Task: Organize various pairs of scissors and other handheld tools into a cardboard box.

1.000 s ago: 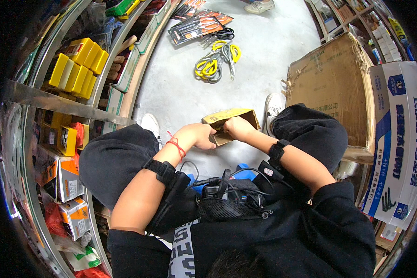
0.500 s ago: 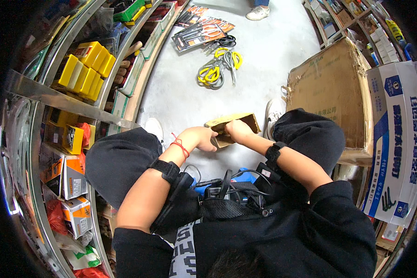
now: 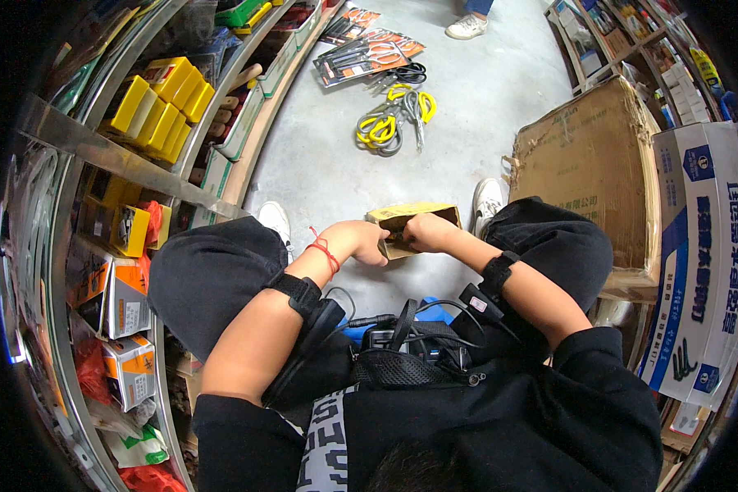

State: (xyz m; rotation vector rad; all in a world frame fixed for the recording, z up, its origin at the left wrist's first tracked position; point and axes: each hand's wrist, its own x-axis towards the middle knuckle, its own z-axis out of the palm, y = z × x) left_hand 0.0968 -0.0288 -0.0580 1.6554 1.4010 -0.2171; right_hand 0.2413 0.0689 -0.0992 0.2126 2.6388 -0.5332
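Note:
A small open cardboard box (image 3: 412, 211) stands on the floor between my feet, yellowish on its far flap and brown on its near side. My left hand (image 3: 364, 243) is closed on the box's left edge, a red string round its wrist. Over the open top reaches my right hand (image 3: 426, 233), its fingertips down inside the box and hidden. What lies in the box is dark and too small to make out. Beyond it on the floor are several scissors (image 3: 379, 131) with yellow or grey handles, and carded scissors (image 3: 365, 59) in packs.
Metal shelving (image 3: 45, 123) with yellow boxes (image 3: 160, 111) runs along my left. At right stand a large worn carton (image 3: 586, 164) and a tall white-and-blue carton (image 3: 697, 262). Another person's shoe (image 3: 467, 27) shows at the far end. Cables and a pouch (image 3: 410, 361) hang at my waist.
The whole view has shifted slightly. My left hand stays at the box's edge, and my right hand is still inside the box with little visible movement.

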